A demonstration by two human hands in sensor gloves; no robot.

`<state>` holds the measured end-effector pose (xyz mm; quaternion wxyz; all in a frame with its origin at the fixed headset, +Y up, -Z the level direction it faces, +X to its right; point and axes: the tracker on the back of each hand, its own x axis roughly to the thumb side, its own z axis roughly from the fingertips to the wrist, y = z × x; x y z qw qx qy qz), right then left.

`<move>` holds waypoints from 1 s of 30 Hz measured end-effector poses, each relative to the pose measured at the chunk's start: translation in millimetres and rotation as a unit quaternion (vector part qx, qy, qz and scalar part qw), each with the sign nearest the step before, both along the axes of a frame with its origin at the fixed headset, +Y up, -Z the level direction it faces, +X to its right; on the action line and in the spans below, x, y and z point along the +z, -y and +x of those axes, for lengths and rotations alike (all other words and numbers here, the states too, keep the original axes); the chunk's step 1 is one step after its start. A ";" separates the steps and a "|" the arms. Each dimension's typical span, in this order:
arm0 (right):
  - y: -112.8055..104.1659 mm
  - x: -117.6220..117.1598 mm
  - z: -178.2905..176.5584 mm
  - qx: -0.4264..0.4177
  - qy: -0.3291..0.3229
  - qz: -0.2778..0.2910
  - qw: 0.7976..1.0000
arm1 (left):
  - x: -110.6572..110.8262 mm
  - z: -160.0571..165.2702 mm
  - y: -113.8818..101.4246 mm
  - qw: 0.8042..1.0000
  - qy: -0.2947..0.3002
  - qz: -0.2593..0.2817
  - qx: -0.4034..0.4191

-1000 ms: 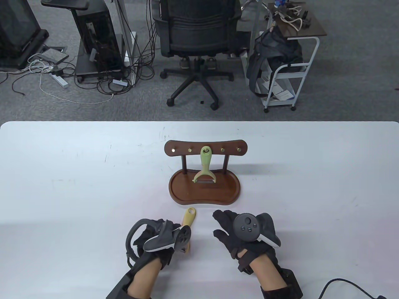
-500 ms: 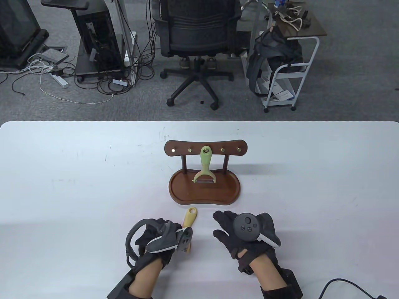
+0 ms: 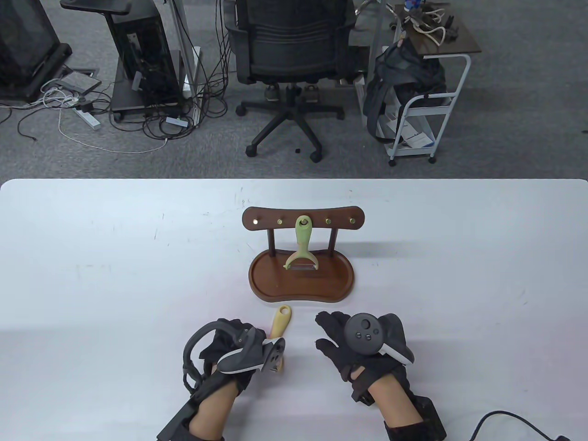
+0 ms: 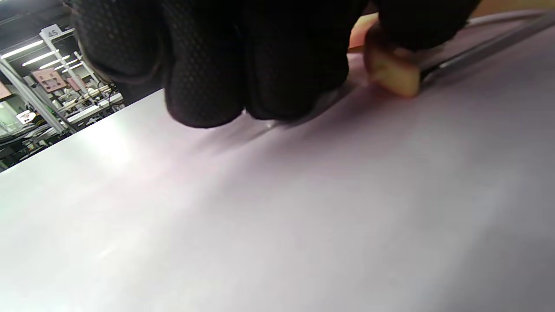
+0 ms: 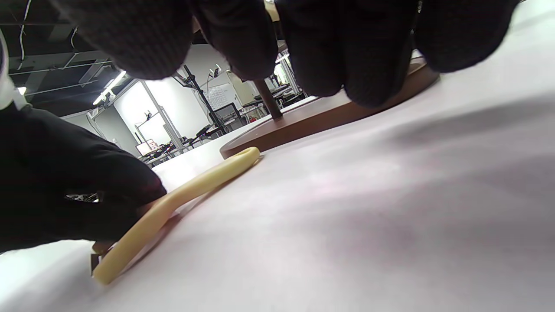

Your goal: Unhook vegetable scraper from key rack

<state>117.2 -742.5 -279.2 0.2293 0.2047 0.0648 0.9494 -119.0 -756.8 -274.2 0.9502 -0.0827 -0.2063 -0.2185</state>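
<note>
A green vegetable scraper (image 3: 302, 245) hangs by its handle loop from the middle hook of the wooden key rack (image 3: 266, 218), its blade end over the rack's base tray (image 3: 275, 285). A yellow scraper (image 3: 280, 318) lies flat on the table in front of the rack. My left hand (image 3: 227, 344) holds its blade end with curled fingers (image 4: 243, 65); the yellow head (image 4: 392, 76) shows under one finger. In the right wrist view the yellow scraper (image 5: 186, 190) runs out from under the left hand (image 5: 65, 186). My right hand (image 3: 335, 335) rests open and empty on the table, right of the yellow scraper.
The rack's other brass hooks (image 3: 328, 221) are bare. The white table's (image 3: 115, 275) far edge runs behind the rack. A black cable (image 3: 500, 418) lies at the front right. An office chair (image 3: 289, 50) and a cart (image 3: 422, 105) stand on the floor beyond.
My left hand has rolled slightly and drawn back a little, with the yellow scraper shifting slightly right. My right hand, the rack and the green scraper have not moved.
</note>
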 end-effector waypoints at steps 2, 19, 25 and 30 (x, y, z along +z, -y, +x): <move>1.4 -1.0 1.5 0.000 0.005 -0.005 1.000 | -1.9 -7.3 -4.1 1.000 -0.016 -0.011 0.023; -4.1 -11.5 -0.4 -0.025 0.035 -0.013 0.999 | -12.8 -36.6 -19.6 0.978 -0.058 0.034 0.195; -12.6 -30.3 -3.0 -0.033 0.072 0.002 0.997 | -13.2 -32.0 -20.0 0.975 -0.047 0.018 0.218; -15.7 -48.4 -7.4 -0.086 0.117 -0.015 0.989 | -12.8 -30.5 -20.4 0.973 -0.048 0.019 0.223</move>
